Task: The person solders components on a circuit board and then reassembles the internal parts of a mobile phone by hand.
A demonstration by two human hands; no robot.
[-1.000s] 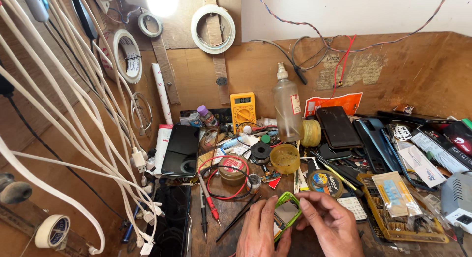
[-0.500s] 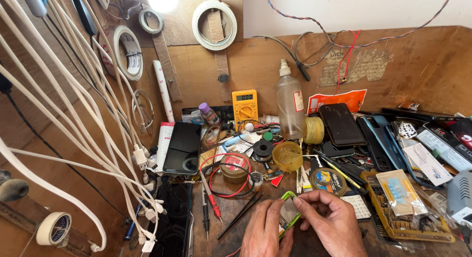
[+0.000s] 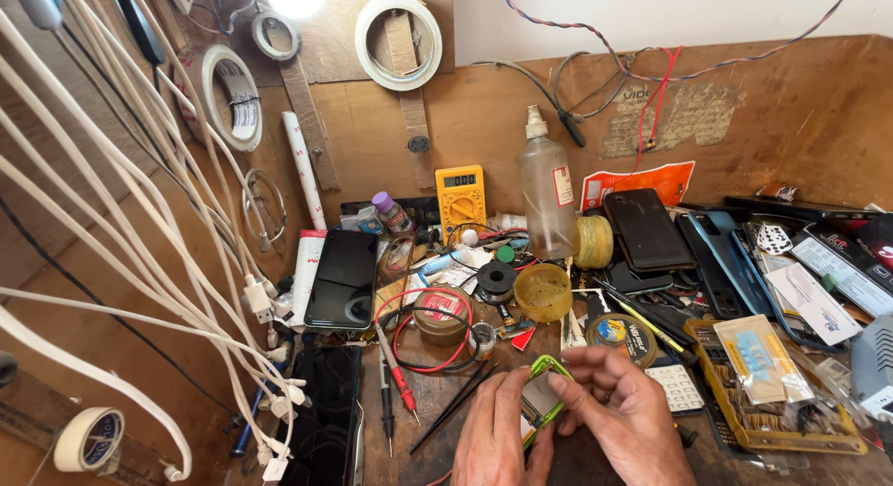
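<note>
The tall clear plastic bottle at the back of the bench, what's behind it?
Behind the tall clear plastic bottle stands the brown wooden back board; a dark cable hangs above. The bottle covers the board's base there.

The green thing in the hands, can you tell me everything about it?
The green-framed phone is a small device with a bright lime-green rim that looks like plastic. Inside the frame a greyish panel with small parts shows, too small to tell apart. It is tilted, one corner pointing up, low over the cluttered wooden workbench. The left hand grips its lower side and the right hand pinches its upper edge.
</note>
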